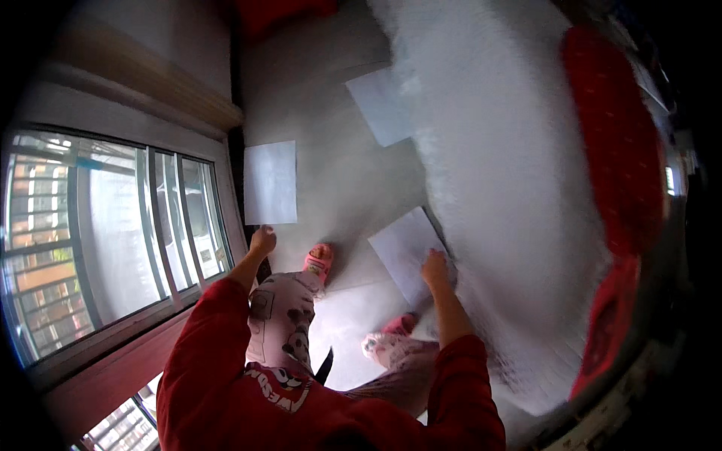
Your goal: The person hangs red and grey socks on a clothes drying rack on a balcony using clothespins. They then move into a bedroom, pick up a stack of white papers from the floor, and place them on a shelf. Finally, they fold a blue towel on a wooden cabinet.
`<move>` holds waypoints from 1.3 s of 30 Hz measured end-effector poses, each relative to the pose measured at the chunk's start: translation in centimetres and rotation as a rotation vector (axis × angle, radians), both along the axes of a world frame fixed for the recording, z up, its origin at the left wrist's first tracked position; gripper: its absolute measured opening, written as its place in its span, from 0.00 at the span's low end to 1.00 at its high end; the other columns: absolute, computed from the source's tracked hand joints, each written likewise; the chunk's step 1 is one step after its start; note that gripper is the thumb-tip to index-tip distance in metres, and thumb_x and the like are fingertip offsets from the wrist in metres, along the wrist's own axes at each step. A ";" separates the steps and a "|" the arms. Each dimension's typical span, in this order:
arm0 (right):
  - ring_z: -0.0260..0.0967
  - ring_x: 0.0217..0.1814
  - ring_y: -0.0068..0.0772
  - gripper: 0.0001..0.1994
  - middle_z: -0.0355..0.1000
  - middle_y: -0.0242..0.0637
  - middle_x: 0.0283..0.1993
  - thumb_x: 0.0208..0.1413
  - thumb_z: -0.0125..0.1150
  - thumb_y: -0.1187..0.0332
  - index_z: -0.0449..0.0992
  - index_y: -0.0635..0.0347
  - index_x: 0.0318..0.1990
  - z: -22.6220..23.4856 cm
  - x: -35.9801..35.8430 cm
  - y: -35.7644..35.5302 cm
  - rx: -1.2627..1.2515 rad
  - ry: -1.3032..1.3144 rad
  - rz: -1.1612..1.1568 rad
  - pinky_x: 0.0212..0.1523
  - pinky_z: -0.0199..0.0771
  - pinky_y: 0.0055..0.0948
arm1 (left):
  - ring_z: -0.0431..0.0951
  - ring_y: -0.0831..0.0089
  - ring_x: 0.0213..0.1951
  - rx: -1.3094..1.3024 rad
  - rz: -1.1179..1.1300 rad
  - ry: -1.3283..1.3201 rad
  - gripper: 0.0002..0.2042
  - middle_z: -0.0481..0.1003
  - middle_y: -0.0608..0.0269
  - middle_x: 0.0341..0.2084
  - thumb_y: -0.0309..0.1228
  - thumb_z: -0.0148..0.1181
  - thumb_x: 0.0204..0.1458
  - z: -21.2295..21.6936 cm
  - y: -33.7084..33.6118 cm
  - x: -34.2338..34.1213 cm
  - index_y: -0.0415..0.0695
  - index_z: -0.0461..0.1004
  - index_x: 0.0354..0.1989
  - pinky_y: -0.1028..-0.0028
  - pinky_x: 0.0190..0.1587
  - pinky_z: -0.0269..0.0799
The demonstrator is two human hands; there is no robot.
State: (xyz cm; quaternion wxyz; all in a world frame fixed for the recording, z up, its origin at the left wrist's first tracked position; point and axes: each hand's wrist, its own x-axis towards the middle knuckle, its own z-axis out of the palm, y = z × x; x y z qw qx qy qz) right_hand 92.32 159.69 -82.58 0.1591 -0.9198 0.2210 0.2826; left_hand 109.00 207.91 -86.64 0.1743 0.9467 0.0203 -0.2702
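My left hand (pixel 263 239) is closed, just below the near edge of a white sheet of paper (pixel 271 183) by the window wall. Whether its curled fingers hold anything is hidden. My right hand (pixel 434 267), also closed, overlaps the right part of a second white sheet (pixel 402 244), which appears tilted in view. I cannot tell whether these fingers grip that sheet or only pass above it. Farther off, a third white sheet (pixel 380 107) lies on the grey floor (pixel 338 177) beside a fluffy white surface.
The fluffy white surface (pixel 504 173) fills the right side, with a long red thing (pixel 613 143) along its far side. A barred sliding window (pixel 113 233) is at left. My feet wear a pink slipper (pixel 318 263) and a red one (pixel 400 324). Another red object (pixel 278 15) stands at the top.
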 end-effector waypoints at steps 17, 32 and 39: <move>0.59 0.52 0.57 0.19 0.62 0.56 0.49 0.54 0.48 0.64 0.64 0.66 0.51 -19.5 -3.2 -5.1 -0.442 -0.205 0.118 0.52 0.60 0.47 | 0.55 0.54 0.53 0.362 0.115 -0.009 0.43 0.54 0.53 0.49 0.55 0.64 0.33 -11.1 -6.7 10.2 0.37 0.52 0.51 0.50 0.46 0.63; 0.58 0.54 0.51 0.19 0.61 0.51 0.50 0.46 0.53 0.72 0.64 0.64 0.47 -10.9 1.2 -3.0 -0.221 -0.270 0.042 0.54 0.57 0.43 | 0.63 0.52 0.49 0.007 0.000 -0.448 0.09 0.66 0.47 0.42 0.32 0.61 0.38 -13.1 -3.6 9.1 0.40 0.71 0.25 0.63 0.52 0.60; 0.56 0.56 0.55 0.15 0.59 0.56 0.52 0.50 0.47 0.72 0.66 0.66 0.46 -14.4 0.3 -4.8 -0.212 -0.038 -0.118 0.54 0.57 0.48 | 0.73 0.65 0.31 -0.472 -0.211 -0.410 0.04 0.71 0.56 0.29 0.21 0.57 0.43 -9.6 -10.9 6.8 0.38 0.70 0.28 0.72 0.31 0.71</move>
